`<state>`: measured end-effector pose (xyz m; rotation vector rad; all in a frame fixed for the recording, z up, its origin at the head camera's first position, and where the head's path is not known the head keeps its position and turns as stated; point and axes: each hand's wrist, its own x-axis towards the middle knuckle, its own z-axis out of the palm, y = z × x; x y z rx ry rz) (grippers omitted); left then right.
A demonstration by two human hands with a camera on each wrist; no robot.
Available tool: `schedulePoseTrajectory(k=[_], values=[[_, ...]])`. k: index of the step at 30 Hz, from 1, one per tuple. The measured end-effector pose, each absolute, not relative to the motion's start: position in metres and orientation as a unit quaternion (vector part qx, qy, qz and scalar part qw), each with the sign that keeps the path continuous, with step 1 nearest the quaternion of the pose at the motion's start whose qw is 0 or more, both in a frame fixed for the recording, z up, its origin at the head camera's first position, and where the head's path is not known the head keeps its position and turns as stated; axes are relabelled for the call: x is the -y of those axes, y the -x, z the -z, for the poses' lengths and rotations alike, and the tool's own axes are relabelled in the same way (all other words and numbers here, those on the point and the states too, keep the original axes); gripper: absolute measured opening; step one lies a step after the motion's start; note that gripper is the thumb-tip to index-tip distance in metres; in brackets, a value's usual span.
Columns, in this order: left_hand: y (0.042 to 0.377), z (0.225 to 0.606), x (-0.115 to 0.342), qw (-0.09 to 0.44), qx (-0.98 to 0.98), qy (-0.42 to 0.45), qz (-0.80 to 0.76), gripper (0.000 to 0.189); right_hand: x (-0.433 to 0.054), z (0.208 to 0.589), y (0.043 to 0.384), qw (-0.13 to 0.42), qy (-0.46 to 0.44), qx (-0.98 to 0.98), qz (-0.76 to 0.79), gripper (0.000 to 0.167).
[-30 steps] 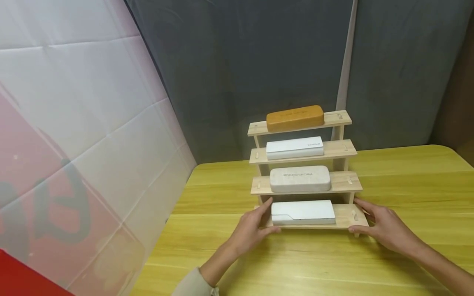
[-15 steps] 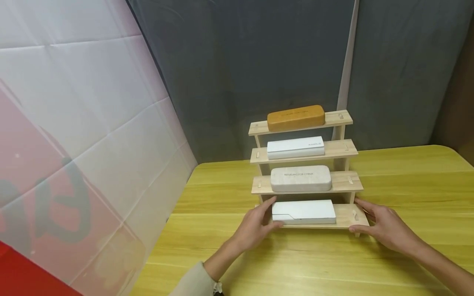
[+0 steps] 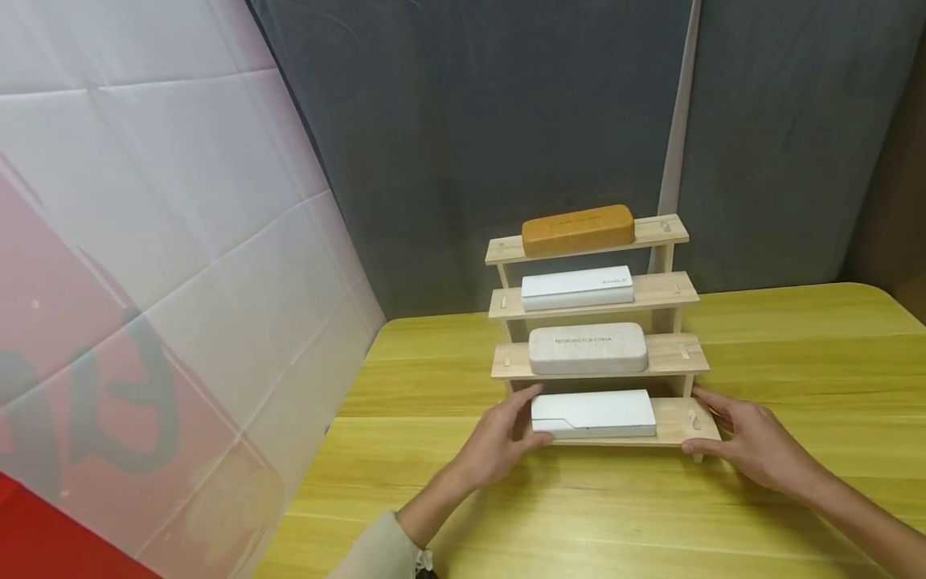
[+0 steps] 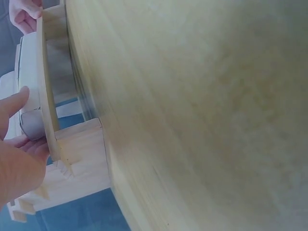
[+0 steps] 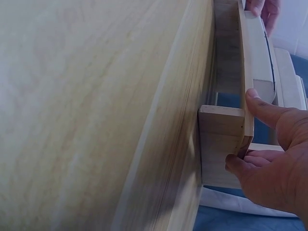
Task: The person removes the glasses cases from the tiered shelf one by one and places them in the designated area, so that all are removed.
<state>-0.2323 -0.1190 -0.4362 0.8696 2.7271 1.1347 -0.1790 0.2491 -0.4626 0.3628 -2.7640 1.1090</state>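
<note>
A four-step wooden rack (image 3: 673, 414) stands on the table, one glasses case on each step. On the lowest step lies a white glasses case (image 3: 593, 412). My left hand (image 3: 494, 441) holds that case's left end, thumb on its front and fingers round the end; the left wrist view shows the thumb against the case (image 4: 30, 72). With my right hand (image 3: 755, 444) I grip the right end of the lowest step, thumb at its front edge, as the right wrist view also shows. Above sit a pale grey case (image 3: 587, 354), another white case (image 3: 576, 291) and an orange-brown case (image 3: 579, 233).
The yellow wood-grain table (image 3: 405, 370) extends on both sides of the rack and in front of it. Behind hangs a dark grey curtain (image 3: 470, 145). A white and pink printed sheet (image 3: 181, 185) slants along the left.
My left hand has shifted slightly right and up, its thumb moving from the step's front edge onto the white case. My right hand stays at the step's right end.
</note>
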Motion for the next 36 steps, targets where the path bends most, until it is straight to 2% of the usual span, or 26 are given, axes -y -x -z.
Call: schedulePoseTrajectory(k=[10,17,26,36], values=[[0.234,0.436,0.122,0.036,-0.879,-0.287,-0.379,0.066,-0.249,0.462,0.179,0.071,-0.122,0.916,-0.375,0.091],[0.235,0.436,0.123,0.054,-0.871,-0.293,-0.389,0.071,-0.25,0.463,0.179,0.075,-0.121,0.911,-0.387,0.091],[0.236,0.439,0.123,0.034,-0.863,-0.301,-0.404,0.066,-0.251,0.465,0.179,0.079,-0.123,0.905,-0.399,0.09],[0.23,0.428,0.125,0.042,-0.82,-0.32,-0.473,0.063,-0.251,0.465,0.179,0.075,-0.125,0.905,-0.4,0.091]])
